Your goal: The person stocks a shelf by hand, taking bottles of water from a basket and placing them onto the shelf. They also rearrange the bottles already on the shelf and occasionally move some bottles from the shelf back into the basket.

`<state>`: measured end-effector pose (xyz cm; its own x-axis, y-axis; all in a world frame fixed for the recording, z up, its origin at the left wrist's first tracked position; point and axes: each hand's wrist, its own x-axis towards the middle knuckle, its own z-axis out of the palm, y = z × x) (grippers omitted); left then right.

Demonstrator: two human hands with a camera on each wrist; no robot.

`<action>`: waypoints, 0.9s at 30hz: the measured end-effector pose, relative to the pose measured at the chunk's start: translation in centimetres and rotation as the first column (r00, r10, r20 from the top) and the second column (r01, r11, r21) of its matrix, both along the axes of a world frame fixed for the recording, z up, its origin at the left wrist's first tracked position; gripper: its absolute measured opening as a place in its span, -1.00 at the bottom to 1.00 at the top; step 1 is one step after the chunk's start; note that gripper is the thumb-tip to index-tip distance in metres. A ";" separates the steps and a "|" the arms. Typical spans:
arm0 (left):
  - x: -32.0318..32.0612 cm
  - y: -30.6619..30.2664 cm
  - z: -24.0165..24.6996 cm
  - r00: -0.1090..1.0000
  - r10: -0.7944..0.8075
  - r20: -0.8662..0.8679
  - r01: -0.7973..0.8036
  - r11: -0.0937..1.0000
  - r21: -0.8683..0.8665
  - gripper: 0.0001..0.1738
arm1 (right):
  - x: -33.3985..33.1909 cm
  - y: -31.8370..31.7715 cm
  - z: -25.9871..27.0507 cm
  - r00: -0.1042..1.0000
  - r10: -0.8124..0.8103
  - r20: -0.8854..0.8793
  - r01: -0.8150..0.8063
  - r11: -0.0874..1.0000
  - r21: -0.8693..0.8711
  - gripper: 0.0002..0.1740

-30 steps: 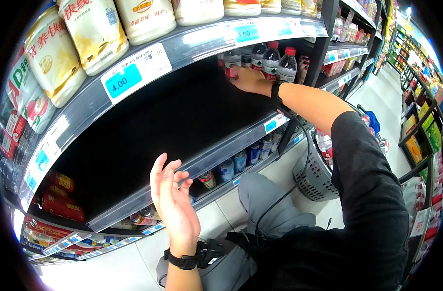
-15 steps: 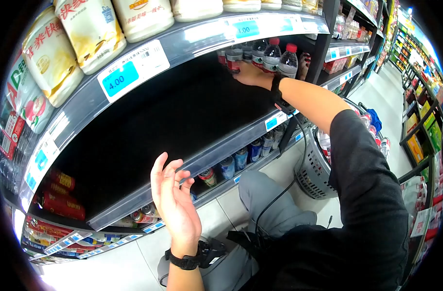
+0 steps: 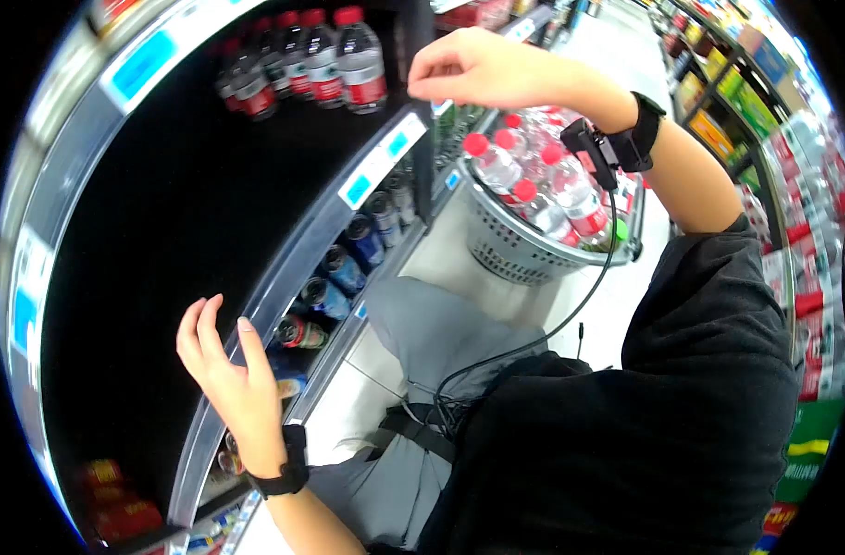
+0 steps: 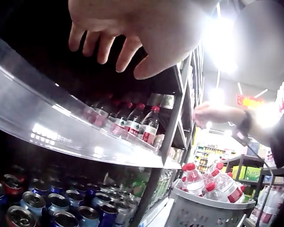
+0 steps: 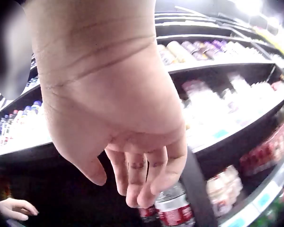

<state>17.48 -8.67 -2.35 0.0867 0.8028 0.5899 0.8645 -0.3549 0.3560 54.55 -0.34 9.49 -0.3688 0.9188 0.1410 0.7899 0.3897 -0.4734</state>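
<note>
head view shows the right hand [image 3: 473,69] between the dark shelf [image 3: 279,264] and a basket [image 3: 508,242] on the floor. its fingers hang loosely bent, the thumb apart, clamped on nothing; the bottle behind them in the right wrist view stands on the shelf. the left hand [image 3: 226,379] is also bare, fingers spread, near the shelf's front edge; whether it touches that edge cannot be told.

red-capped bottles are in two places: a group [image 3: 356,65] upright at the shelf's end by the post, and a heap [image 3: 571,190] in the basket, several leaning at odd angles. for handling these well, a grip around the body below the cap seems best, firm enough not to slip yet light enough not to dent the thin plastic. a level path over the basket rim would likely spare the leaning bottles a knock, and the cable [image 3: 571,320] from the right wrist is worth keeping off the rim.

the bottles are clear and glossy, round-shouldered, with ridged-looking caps and white-and-red labels around the waist. the basket is grey plastic, its wall pierced with rows of slots. the shelf edge is a smooth, shiny strip with price tags. below it, metal cans [image 4: 57,201] stand close together, their lids flat and bright.
</note>
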 end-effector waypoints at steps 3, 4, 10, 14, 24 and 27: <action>-0.3 2.7 -1.2 0.997 -0.024 -0.070 0.023 1.000 -0.013 -0.62 | 7.0 -1.1 -1.6 0.968 -0.086 0.235 0.061 0.992 0.112 -0.70; -0.8 3.9 -1.8 0.994 -0.033 -0.106 0.032 0.999 -0.010 -0.60 | 8.7 -2.0 -2.3 0.941 -0.136 0.311 0.095 0.985 0.141 -0.69; -0.5 8.1 -4.8 0.918 0.116 -0.380 -0.135 0.991 -0.022 -0.54 | 14.0 -6.0 -6.8 0.838 -0.393 0.378 0.411 0.911 0.035 -0.72; 0.6 8.2 -4.5 0.841 0.236 -0.488 -0.306 0.950 -0.069 -0.48 | 13.1 -6.7 -10.3 0.834 -0.334 0.438 0.262 0.940 0.219 -0.68; -1.2 8.2 -4.3 0.915 0.090 -0.393 -0.249 0.893 -0.375 -0.38 | 13.6 -7.1 -14.0 0.832 -0.326 0.449 0.256 0.943 0.211 -0.68; -1.4 8.1 -5.1 0.896 0.129 -0.424 -0.222 0.959 -0.177 -0.41 | 14.0 -7.2 -13.4 0.931 -0.243 0.272 0.193 0.961 0.200 -0.77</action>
<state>16.09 -0.58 -7.42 0.1258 0.9300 0.3452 0.9903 -0.1385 0.0124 68.54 -7.50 -3.90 -0.2102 0.9534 0.2164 0.9572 0.2458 -0.1530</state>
